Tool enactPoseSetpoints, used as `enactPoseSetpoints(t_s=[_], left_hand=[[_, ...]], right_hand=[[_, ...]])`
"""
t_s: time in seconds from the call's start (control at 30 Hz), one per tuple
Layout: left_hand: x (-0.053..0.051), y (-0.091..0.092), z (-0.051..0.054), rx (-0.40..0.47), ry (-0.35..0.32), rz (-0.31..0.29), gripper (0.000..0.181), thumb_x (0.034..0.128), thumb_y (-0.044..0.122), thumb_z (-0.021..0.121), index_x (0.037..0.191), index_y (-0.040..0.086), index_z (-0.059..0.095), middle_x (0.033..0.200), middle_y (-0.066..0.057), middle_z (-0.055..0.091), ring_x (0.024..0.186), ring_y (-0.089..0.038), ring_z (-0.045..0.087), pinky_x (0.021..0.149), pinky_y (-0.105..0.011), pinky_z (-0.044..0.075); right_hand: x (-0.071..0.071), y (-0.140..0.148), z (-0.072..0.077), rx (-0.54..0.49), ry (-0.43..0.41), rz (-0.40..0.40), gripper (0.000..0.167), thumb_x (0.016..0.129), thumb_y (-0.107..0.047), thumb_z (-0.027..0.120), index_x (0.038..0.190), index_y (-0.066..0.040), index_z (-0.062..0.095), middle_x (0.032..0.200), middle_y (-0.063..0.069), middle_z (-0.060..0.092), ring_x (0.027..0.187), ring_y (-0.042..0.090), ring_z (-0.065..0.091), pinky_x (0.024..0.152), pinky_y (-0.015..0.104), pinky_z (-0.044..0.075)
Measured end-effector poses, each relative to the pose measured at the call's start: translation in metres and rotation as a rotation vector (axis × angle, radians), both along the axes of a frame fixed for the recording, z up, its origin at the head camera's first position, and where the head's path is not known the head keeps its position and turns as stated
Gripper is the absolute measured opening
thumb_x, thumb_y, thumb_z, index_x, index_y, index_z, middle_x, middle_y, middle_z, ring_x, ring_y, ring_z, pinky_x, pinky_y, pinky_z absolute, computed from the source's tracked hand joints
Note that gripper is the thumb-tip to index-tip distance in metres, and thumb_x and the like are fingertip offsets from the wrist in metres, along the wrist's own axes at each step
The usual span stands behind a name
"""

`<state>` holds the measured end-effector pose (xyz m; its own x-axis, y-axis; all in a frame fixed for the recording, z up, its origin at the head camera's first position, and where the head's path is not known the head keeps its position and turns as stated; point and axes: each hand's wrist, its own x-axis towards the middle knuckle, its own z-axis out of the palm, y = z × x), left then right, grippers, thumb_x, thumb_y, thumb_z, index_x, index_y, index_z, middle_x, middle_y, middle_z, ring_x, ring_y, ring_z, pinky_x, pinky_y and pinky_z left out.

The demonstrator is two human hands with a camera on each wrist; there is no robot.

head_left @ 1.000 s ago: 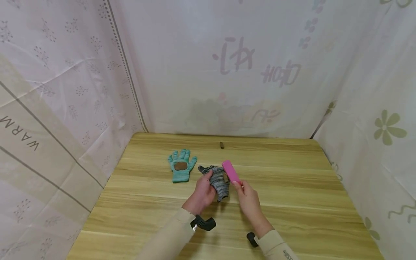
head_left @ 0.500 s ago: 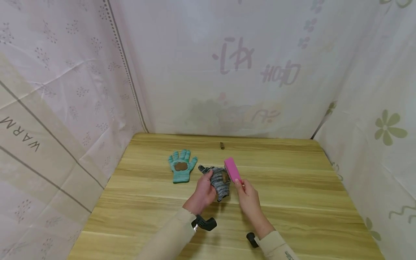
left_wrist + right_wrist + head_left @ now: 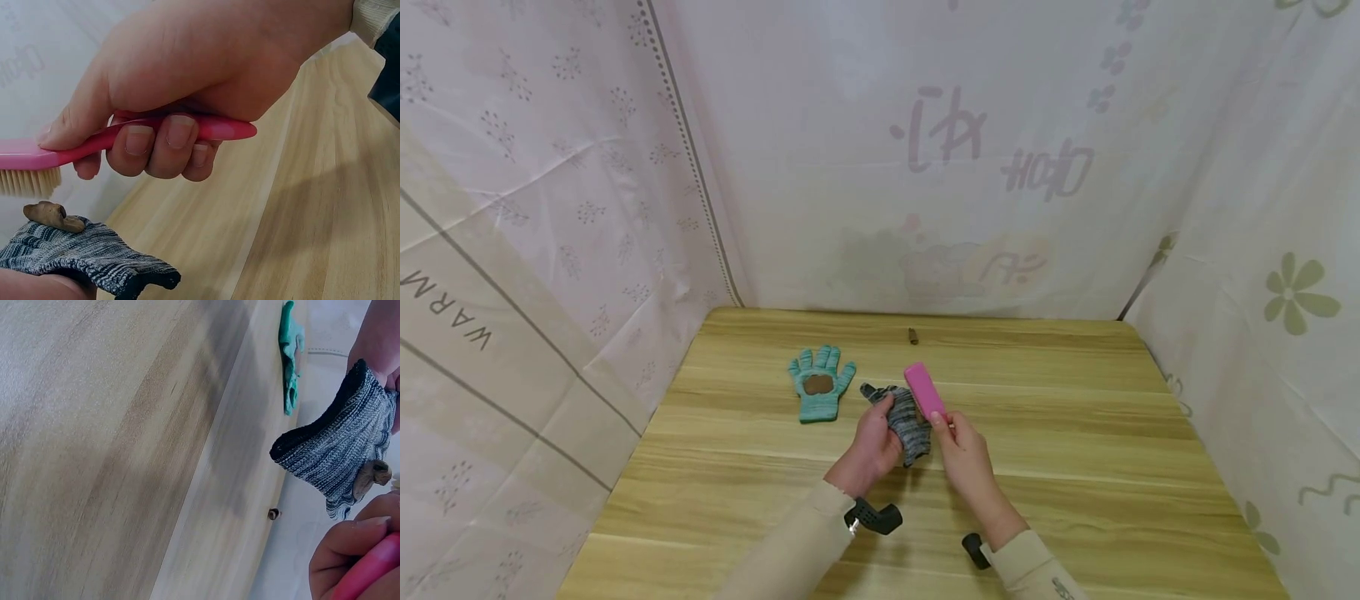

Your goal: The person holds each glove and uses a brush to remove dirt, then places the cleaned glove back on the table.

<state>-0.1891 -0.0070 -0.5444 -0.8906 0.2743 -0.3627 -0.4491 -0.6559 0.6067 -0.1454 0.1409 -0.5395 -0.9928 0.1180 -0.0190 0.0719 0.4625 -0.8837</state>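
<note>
My left hand [image 3: 871, 446] grips a grey-and-black striped knit glove [image 3: 907, 427], thumb on top of it, above the table. On the glove sits a brown lump [image 3: 53, 215], partly peeled or folded up at one end. My right hand [image 3: 966, 458] holds a pink brush [image 3: 922, 388] by its handle, fingers curled round it and thumb along its back. In the left wrist view the pale bristles [image 3: 28, 182] hang just above the lump, with a small gap between. The right wrist view shows the cuff [image 3: 312, 419] of the glove.
A teal knit glove [image 3: 818, 407] with a brown patch [image 3: 817, 383] on its palm lies flat at the left of the wooden table [image 3: 1060, 433]. A small brown rolled piece [image 3: 913, 336] lies near the back edge. Printed cloth walls [image 3: 880, 167] surround the table.
The brush first lifted off to the right, baring the brown lump, then came back left over the glove. My left hand and the grey glove have barely shifted.
</note>
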Motion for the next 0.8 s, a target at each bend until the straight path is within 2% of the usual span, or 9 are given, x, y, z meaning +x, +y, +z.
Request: enactPoseSetpoints(t_s=[0.23, 0.63, 0.8], left_hand=[[0.001, 0.002, 0.005, 0.005, 0.043, -0.007, 0.051, 0.1128, 0.028, 0.028, 0.155, 0.001, 0.027, 0.162, -0.017, 0.033, 0.151, -0.027, 0.031, 0.123, -0.037, 0.031], [0.003, 0.002, 0.001, -0.058, 0.046, -0.014, 0.050, 0.1129, 0.027, 0.026, 0.154, -0.002, 0.027, 0.159, -0.018, 0.037, 0.150, -0.028, 0.033, 0.122, -0.036, 0.032], [0.001, 0.002, 0.002, -0.045, 0.018, 0.007, 0.048, 0.1124, 0.028, 0.030, 0.152, 0.000, 0.031, 0.150, -0.012, 0.048, 0.147, -0.025, 0.038, 0.121, -0.035, 0.034]], right_hand=[[0.000, 0.000, -0.003, 0.067, -0.001, 0.024, 0.041, 0.106, -0.046, 0.048, 0.107, -0.008, 0.063, 0.067, -0.001, 0.043, 0.058, 0.013, 0.038, 0.052, 0.025, 0.033], [0.001, 0.008, -0.014, 0.135, -0.009, 0.010, 0.041, 0.105, -0.049, 0.047, 0.103, -0.011, 0.061, 0.066, -0.001, 0.042, 0.055, 0.013, 0.037, 0.050, 0.027, 0.032], [-0.001, 0.012, -0.016, 0.131, -0.009, 0.007, 0.044, 0.105, -0.051, 0.047, 0.104, -0.010, 0.061, 0.068, 0.000, 0.044, 0.056, 0.014, 0.038, 0.050, 0.028, 0.033]])
